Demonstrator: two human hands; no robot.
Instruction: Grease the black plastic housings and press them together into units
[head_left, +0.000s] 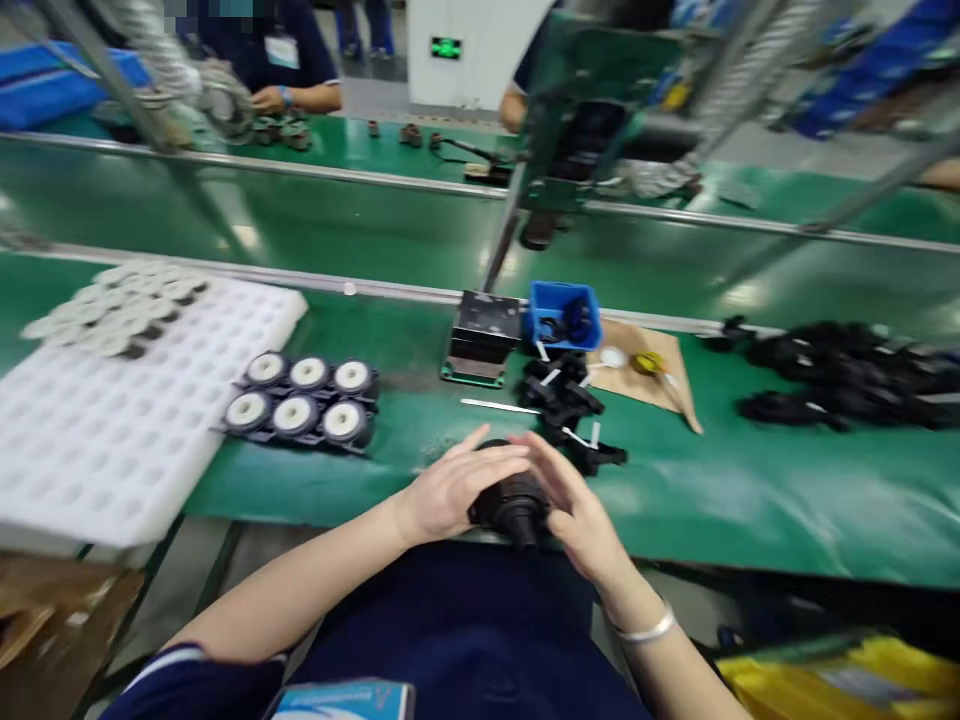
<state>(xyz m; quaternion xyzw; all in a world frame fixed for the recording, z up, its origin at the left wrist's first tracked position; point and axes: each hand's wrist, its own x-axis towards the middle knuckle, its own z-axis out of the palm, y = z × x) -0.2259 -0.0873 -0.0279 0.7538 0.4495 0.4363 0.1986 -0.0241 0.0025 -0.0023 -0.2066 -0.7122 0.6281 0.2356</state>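
While six white-topped units (292,415) sit grouped on the worktop (705,510) and loose black parts (562,400) lie beyond, the left hand (447,492) and right hand (583,515) cup a black housing (517,502) at the near edge, its completeness unclear.

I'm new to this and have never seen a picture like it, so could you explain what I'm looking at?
There is no robot here: these are a person's own two bare hands. The single picture comes from a camera worn on the person's head, looking forward and down, so you see roughly what they see. The left hand and right hand cup a black part between them at the near edge of a green worktop. To the left are six round pieces with pale tops and a white foam tray. Ahead stand a black block and a blue bin. Dark pieces lie heaped at the right.
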